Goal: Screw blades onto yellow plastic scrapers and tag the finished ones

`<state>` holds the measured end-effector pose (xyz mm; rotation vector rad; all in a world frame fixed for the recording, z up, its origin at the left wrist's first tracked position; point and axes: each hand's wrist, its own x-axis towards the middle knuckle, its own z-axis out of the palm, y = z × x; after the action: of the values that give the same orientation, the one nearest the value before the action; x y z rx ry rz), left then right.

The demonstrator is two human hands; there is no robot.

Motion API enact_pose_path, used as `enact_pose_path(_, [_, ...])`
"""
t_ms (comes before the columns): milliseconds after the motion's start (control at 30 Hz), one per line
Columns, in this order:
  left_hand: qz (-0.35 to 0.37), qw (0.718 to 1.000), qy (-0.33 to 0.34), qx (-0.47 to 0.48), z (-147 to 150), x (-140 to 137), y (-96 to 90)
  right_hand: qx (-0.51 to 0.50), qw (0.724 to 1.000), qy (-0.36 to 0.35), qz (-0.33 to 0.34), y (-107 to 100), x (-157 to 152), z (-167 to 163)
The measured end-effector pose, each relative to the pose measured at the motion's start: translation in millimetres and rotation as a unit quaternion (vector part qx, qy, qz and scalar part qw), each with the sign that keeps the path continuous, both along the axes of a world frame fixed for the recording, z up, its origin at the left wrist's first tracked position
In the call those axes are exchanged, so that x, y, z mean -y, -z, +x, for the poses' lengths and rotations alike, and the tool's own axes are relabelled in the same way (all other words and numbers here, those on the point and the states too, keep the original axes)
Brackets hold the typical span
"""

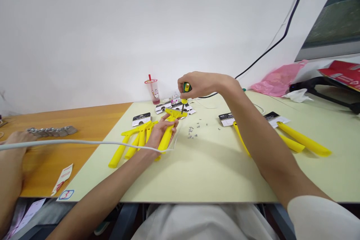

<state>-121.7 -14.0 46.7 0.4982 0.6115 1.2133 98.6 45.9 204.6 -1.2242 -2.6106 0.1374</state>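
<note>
My left hand (159, 130) is closed round the handle of a yellow T-shaped plastic scraper (166, 139), its wide head tilted up and away from me. From above, my right hand (198, 83) grips a green and yellow screwdriver (184, 101). The screwdriver's shaft points down at the right end of the scraper's head; the tip's exact contact is too small to make out. Small loose screws (191, 130) lie scattered on the table just right of the scraper. Several more yellow scrapers (119, 154) rest side by side left of my left hand.
Right of my right forearm lie yellow scrapers (305, 139) with black-and-white cards (272, 118). More cards (141, 119) and a cup with a red straw (153, 92) stand behind. A white cable (84, 142) crosses my left forearm. At left, another person's hand (19, 137) is near metal pieces (53, 131).
</note>
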Motion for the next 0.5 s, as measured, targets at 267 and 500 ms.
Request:
enact_pose_path(267, [-0.001, 1.000, -0.002, 0.005, -1.5, -2.0, -0.9, -0.030, 0.999, -0.031, -0.017, -4.9, 5.9, -3.0])
enact_pose_path(500, [0.002, 1.000, 0.006, 0.010, -1.7, -1.5, 0.3, -0.042, 0.999, -0.014, -0.007, -4.8, 5.6, -3.9])
